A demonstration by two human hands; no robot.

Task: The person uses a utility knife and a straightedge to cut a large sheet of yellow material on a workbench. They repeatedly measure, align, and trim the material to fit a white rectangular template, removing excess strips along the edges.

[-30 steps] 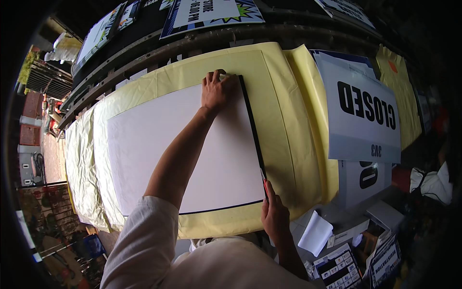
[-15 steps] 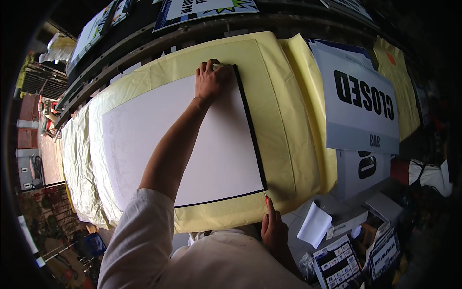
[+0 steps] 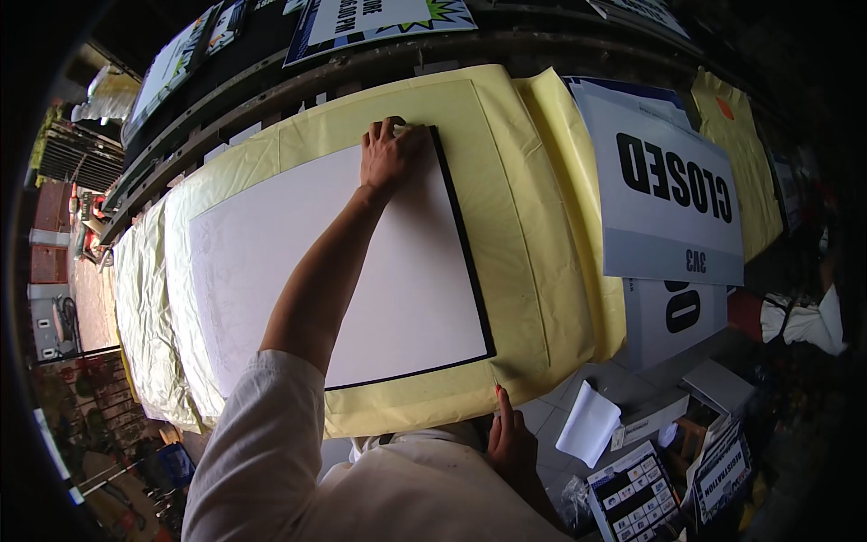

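A large white board (image 3: 411,289) with dark strips along its right and near edges lies on yellow wrapping paper (image 3: 533,271). My left hand (image 3: 388,155) is at the board's far right corner, its fingers bent over the far edge and bearing down. The left forearm crosses the board and hides part of it. Low at the near edge of the padded surface, my right hand (image 3: 512,441) is closed, index finger extended, around a slim cutter (image 3: 497,388). Only the cutter's tip shows, just off the board's near right corner; the rest is hidden in the hand.
Printed white signs (image 3: 673,199) overlap at the right. A metal rack (image 3: 262,95) with more signs (image 3: 379,23) runs along the far side. A white paper sheet (image 3: 589,423), boxes (image 3: 718,384) and a printed panel (image 3: 637,492) are on the tiled floor at lower right.
My right hand and the cutter have drawn slightly toward me, and the tip has come away from the board's near right corner. The left hand stays at the far edge. The view has shifted slightly.
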